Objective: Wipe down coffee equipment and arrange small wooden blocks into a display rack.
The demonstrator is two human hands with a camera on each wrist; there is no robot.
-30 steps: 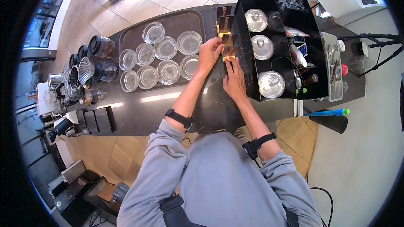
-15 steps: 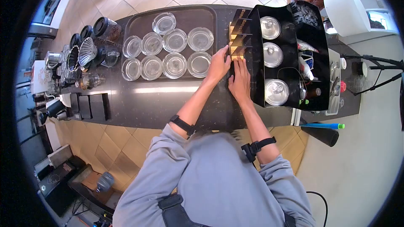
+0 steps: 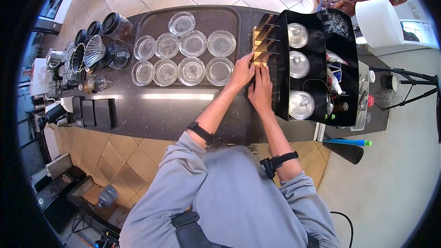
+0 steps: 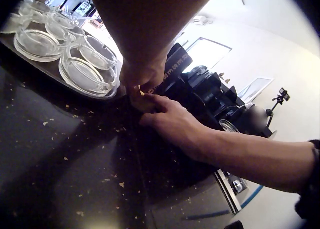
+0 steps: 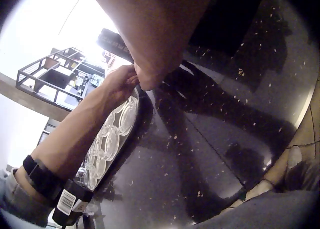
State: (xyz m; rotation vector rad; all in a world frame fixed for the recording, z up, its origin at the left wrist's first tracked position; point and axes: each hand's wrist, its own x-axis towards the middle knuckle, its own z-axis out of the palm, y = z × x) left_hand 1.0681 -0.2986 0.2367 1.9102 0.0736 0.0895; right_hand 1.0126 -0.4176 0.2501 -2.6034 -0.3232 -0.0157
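A row of black table signs [image 3: 265, 32] with gold lettering stands upright on gold bases [image 3: 257, 46], running away from me at the right of the counter. My left hand [image 3: 240, 72] touches the left side of the nearest base, its fingertips along the edge. Extended fingers of my right hand [image 3: 261, 93] press on that base's near end. In the left wrist view, one black sign [image 4: 175, 69] rises behind both hands, and a bit of gold base shows between the fingers. The right hand's fingertips are hidden in the right wrist view.
Left of the signs, a brown tray [image 3: 154, 24] bears several round glass ashtrays [image 3: 192, 70]. Close on the right is a black organizer [image 3: 317, 110] with glass-lidded jars [image 3: 301, 105]. Coffee jars [image 3: 117, 26] and drippers [image 3: 94, 52] crowd the counter's left end.
My left hand has gone from pinching near the second sign to lying along the row's left side. The right hand stays at the near end. The head view has shifted.
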